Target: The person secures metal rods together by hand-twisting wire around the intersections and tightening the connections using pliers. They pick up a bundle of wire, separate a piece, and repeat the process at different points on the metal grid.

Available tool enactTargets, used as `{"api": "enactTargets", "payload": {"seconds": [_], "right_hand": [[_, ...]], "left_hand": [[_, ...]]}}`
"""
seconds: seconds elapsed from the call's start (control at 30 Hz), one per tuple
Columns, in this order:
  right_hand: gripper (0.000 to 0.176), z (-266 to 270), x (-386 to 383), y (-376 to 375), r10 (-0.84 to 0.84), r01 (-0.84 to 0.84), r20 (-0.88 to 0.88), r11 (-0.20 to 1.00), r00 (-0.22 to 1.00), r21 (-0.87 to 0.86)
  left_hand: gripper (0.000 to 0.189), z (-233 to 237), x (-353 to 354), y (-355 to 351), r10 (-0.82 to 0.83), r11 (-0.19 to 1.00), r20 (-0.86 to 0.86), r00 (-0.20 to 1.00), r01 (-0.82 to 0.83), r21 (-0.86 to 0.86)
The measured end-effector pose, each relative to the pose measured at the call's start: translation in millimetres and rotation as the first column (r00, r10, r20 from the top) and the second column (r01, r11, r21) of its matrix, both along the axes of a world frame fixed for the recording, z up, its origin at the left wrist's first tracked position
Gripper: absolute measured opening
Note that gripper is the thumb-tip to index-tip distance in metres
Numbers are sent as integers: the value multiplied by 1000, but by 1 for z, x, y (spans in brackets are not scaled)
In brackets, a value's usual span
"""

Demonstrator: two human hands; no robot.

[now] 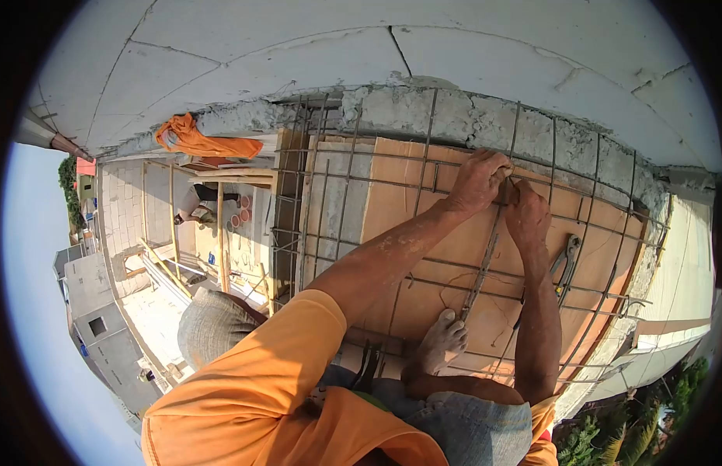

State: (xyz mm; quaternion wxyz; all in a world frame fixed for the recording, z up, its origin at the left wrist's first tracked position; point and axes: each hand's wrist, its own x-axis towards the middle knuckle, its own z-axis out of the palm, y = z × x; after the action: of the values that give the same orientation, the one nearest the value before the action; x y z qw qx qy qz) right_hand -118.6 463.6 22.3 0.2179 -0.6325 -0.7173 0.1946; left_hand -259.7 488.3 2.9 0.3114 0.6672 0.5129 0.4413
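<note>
My left hand point(481, 180) is closed, its fingertips pinched together at a crossing of the steel rebar grid point(423, 185) close to the wall. Right beside it, my right hand point(529, 215) is closed too, with bent fingers meeting the left ones. What sits between the fingertips is too small to make out. Below the hands, a narrow grey strip point(479, 283) runs toward my bare foot point(441, 343). Pincers point(567, 264) lie on the grid to the right of my right forearm. Thin loose wire point(452, 289) curls over the plywood point(392, 175).
A rough block wall point(314, 58) rises beyond the grid. An orange cloth point(209, 140) hangs at its left. On the left there is a drop to a lower level with timber props point(221, 225), where another person point(191, 203) bends down. Rebar ends stick out at the right edge.
</note>
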Motion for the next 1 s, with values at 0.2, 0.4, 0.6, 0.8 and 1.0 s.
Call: {"api": "enactTargets", "payload": {"seconds": [0.2,0.4,0.6,0.8,1.0], "right_hand": [[6,4,0,3,-33,34,28,999,999,-42],[5,14,11,2,-30,31,93,999,995,-8],[12,20,9,14,-78,72,-71,993,994,-89],[20,32,3,33,5,-9,-25,986,1000,-165],[18,39,1,35,44,-67,-90,963,995,-261]], "left_hand": [[11,-1,0,1,43,984,115,992,-23,-176],[9,-1,4,4,-2,1000,-33,999,2,3],[13,-2,12,-2,69,996,17,997,-68,-61],[25,-5,16,-15,81,995,26,996,-83,52],[28,-21,19,-15,107,978,-11,994,-104,179]]}}
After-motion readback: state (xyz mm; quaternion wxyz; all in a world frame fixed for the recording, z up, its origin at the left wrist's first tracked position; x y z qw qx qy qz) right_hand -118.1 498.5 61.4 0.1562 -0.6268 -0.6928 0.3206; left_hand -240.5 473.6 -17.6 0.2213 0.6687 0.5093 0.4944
